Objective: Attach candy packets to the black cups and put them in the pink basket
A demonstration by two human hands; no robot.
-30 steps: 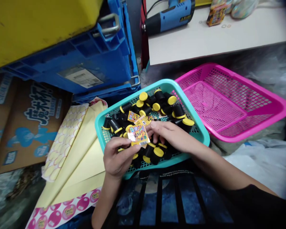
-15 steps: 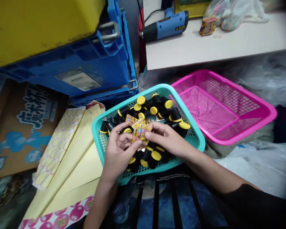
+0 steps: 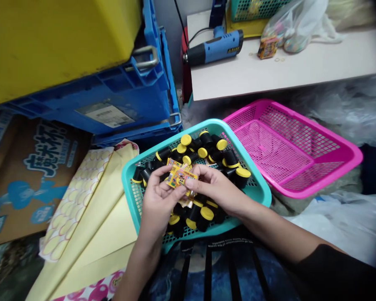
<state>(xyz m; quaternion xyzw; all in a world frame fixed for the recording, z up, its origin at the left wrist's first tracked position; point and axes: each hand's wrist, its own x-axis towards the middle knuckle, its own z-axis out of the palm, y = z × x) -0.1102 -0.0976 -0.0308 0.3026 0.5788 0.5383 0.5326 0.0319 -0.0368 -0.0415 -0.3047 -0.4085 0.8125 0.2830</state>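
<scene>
My left hand (image 3: 158, 198) and my right hand (image 3: 217, 190) meet above the teal basket (image 3: 134, 169). Between their pinched fingertips is a small printed yellow card (image 3: 178, 177); whether it is a card or a flat packet I cannot tell for sure. More of these printed pieces show around and just behind the fingers, partly covered. Below the hands the basket holds several black canisters (image 3: 230, 159) with yellow lids, lying in all directions. My thumbs press on the card from the near side.
A pink mesh basket (image 3: 269, 149) stands right of the teal one. Behind, a white tabletop (image 3: 228, 83) bears a blue heat gun (image 3: 219, 48) and a small printed box (image 3: 268, 47). Blue crates (image 3: 156, 104), a cardboard box (image 3: 21, 179) and yellow sheets (image 3: 108, 221) crowd the left.
The printed card has turned and tilted between my fingers, both hands staying together over the basket. The whole scene sits slightly lower in view.
</scene>
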